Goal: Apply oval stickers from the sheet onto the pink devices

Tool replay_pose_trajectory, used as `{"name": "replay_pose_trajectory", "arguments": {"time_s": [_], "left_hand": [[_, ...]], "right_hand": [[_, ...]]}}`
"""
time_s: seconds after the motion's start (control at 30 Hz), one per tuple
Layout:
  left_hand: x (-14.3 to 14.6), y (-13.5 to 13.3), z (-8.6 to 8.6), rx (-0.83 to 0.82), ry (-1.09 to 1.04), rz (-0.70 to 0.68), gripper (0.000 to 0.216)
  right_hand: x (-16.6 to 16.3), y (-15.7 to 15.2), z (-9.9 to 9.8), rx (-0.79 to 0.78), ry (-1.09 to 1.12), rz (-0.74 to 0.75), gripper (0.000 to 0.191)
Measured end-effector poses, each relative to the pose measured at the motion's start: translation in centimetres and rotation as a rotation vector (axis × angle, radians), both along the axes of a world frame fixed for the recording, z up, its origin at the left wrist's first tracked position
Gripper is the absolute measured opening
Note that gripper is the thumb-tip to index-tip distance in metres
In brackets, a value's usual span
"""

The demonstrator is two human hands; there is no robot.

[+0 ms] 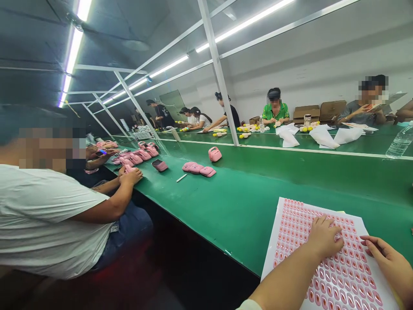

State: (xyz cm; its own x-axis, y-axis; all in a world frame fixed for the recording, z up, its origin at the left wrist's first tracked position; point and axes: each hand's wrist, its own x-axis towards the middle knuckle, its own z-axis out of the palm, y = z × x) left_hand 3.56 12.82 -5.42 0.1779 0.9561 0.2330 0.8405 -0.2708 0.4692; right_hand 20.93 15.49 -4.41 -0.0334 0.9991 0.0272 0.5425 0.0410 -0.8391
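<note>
A white sheet (297, 228) covered with rows of small pink stickers lies on the green table (232, 202) at the lower right. My left hand (324, 237) rests on the sheet with its fingers curled down against the stickers. My right hand (389, 262) hovers over the sheet's right edge, fingers bent and close together; I cannot make out anything in them.
A person in a white shirt (48, 215) sits close on my left, hands on a pink part (129, 168). Pink cases (198, 168) and a white pen (181, 178) lie further along. A plastic bottle (400, 142) stands at the right. Several people work across the table.
</note>
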Motion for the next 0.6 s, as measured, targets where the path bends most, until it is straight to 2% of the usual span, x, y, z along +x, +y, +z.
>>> {"name": "replay_pose_trajectory", "arguments": {"time_s": [0.33, 0.5, 0.6], "left_hand": [[0.0, 0.2, -0.1, 0.015, -0.034, 0.011, 0.031], [-0.3, 0.8, 0.7, 0.053, -0.064, 0.033, 0.019], [-0.8, 0.3, 2.8, 0.11, -0.084, 0.001, 0.016]], "right_hand": [[1.9, 1.9, -3.8, -0.011, -0.024, 0.02, 0.036], [1.3, 1.7, -3.3, 0.011, -0.026, 0.012, 0.035], [0.0, 0.8, -2.2, 0.104, -0.062, 0.044, 0.034]]}}
